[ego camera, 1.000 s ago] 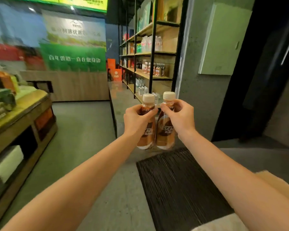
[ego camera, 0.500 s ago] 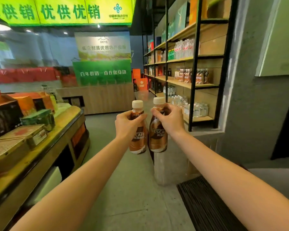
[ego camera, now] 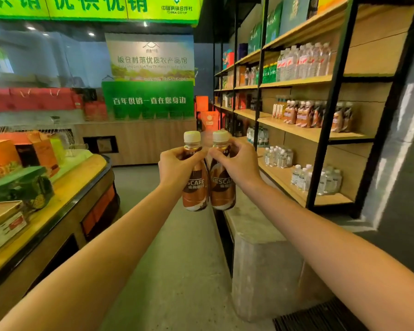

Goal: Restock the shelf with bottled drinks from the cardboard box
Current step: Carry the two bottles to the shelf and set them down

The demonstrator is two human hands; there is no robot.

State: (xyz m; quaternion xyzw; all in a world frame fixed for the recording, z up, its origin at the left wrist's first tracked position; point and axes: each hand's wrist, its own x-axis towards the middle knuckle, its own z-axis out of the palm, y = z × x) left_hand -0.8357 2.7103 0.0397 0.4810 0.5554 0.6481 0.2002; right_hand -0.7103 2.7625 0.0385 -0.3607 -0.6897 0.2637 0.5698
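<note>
**Shelf** (ego camera: 304, 133): black frame and wooden boards, on the right of the aisle. The middle board carries a coffee row (ego camera: 306, 114) of brown bottles that look the same as the pair in hand, with bare board in front of the row. Handling, as a judgement:
- Take both bottles to this board.
- Land them one at a time, base first and upright, with the label outward.
- Set each just beside the row without nudging it.
- Let go only once each bottle stands.

**Counter** (ego camera: 77, 185): on the left, holding boxed goods. Their print is too blurred to read.

**Sign** (ego camera: 93, 5): overhead, yellow-green. It reads "优供优销" and, at its right end, "中国供销合作社 CHINA CO-OP".

**Poster** (ego camera: 151, 59): pale. It reads "板仓村落优质农产品馆"; the small line beneath is illegible.

**Banner** (ego camera: 148, 100): green. It reads "百年供销一直在您身边".

**Box**: not in view.

**Left hand** (ego camera: 175, 168): fingers curled round the shoulder of the left bottle (ego camera: 195, 189), which it carries upright over the aisle, well apart from the shelf.

**Right hand** (ego camera: 239, 163): grips the right bottle (ego camera: 222, 191) the same way. The two bottles are side by side and appear to touch. This high grip leaves both bases free for placing.

**Labels**: brown sleeves and cream caps. The left bottle shows "SCAFE" and the right shows "NESCA", so presumably Nescafé. The Chinese line under each is unreadable.
</note>
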